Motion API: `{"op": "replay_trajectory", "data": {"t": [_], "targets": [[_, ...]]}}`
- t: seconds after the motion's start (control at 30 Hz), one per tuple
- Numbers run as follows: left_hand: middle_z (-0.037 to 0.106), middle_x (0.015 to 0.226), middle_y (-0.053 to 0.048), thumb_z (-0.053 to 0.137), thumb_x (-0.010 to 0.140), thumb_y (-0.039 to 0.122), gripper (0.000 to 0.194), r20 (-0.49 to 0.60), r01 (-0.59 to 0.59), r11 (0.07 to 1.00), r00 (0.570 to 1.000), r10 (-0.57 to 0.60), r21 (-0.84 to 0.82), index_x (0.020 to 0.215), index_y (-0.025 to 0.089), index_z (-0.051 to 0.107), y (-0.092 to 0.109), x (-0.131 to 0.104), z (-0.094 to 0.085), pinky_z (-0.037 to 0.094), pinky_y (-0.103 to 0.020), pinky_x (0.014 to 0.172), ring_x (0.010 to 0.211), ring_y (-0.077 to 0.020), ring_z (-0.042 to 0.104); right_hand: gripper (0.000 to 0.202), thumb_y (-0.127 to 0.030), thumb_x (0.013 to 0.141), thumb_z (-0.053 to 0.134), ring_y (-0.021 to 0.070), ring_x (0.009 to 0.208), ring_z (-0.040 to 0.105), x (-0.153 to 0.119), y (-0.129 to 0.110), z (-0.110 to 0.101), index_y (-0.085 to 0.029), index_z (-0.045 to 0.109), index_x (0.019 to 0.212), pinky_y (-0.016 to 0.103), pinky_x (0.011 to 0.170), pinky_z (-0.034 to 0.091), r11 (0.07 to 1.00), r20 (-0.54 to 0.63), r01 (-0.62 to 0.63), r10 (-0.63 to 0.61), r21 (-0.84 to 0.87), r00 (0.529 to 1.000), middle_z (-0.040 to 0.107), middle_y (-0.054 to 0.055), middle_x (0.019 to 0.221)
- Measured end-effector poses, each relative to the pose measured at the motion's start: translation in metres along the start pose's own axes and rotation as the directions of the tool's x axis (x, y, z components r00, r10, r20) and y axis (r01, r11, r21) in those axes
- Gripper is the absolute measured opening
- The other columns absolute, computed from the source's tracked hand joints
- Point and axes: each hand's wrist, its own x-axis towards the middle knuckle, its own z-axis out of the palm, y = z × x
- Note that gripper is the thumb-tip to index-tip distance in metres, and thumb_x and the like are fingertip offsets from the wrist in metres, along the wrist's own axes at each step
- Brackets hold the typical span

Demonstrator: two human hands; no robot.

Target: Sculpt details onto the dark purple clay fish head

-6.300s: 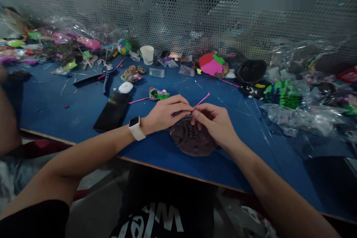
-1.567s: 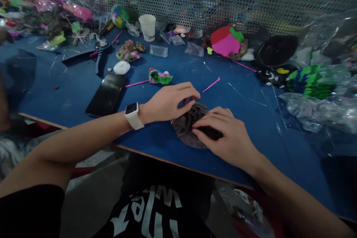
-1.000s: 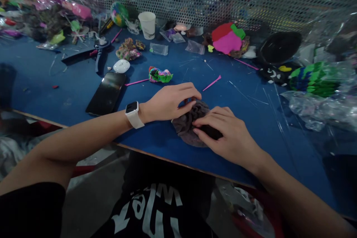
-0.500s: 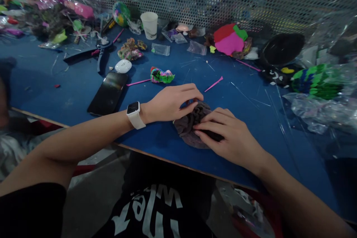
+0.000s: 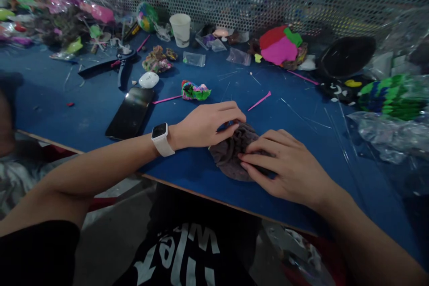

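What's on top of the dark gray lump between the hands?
The dark gray lump has wrinkled folds on top, with fingers of the left hand and right hand over it. The surface beneath those fingers is covered, and its underside is hidden.

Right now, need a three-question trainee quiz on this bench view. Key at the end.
1. Multiple choice: which wrist wears the white-strapped smartwatch? A) right B) left
2. True or false: the paper cup lies on its side.
3. Which thing does the right hand touch?

Key:
1. B
2. False; the paper cup stands upright.
3. The dark, wrinkled clay-like lump.
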Motion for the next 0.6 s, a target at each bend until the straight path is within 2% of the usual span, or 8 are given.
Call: {"op": "replay_trajectory", "data": {"t": [0.2, 0.37, 0.6], "targets": [[0.080, 0.122, -0.012, 0.053, 0.120, 0.028, 0.022, -0.010, 0.008, 1.000, 1.000, -0.007, 0.010, 0.128, 0.020, 0.072, -0.0003, -0.0002, -0.0010, 0.063, -0.035, 0.088, 0.105, -0.0220, 0.078, 0.023, -0.024, 0.114, 0.066, 0.0249, 0.100, 0.073, -0.0010, -0.0006, 0.0007, -0.023, 0.086, 0.103, 0.041, 0.084, 0.050, 1.000, 0.032, 0.013, -0.014, 0.027, 0.999, 0.085, 0.008, 0.107], [0.080, 0.122, -0.012, 0.054, 0.120, 0.029, 0.022, 0.007, 0.025, 1.000, 1.000, -0.025, 0.016, 0.128, 0.020, 0.073, -0.0013, 0.0002, -0.0020, 0.063, -0.035, 0.089, 0.106, -0.0224, 0.078, 0.019, -0.022, 0.111, 0.069, 0.0250, 0.100, 0.074, -0.0012, 0.0004, 0.0014, -0.023, 0.087, 0.104, 0.042, 0.087, 0.053, 0.997, 0.068, -0.003, -0.002, 0.071, 0.998, 0.084, 0.008, 0.108], [0.080, 0.124, -0.013, 0.052, 0.120, 0.029, 0.025, -0.003, 0.022, 0.998, 1.000, -0.022, 0.052, 0.129, 0.019, 0.073, -0.0064, -0.0006, -0.0008, 0.061, -0.034, 0.085, 0.103, -0.0219, 0.078, 0.020, -0.021, 0.112, 0.068, 0.0258, 0.098, 0.073, 0.0008, 0.0037, 0.0055, -0.021, 0.087, 0.110, 0.044, 0.090, 0.059, 0.994, 0.035, 0.030, -0.034, 0.109, 0.999, 0.083, 0.010, 0.109]]}}
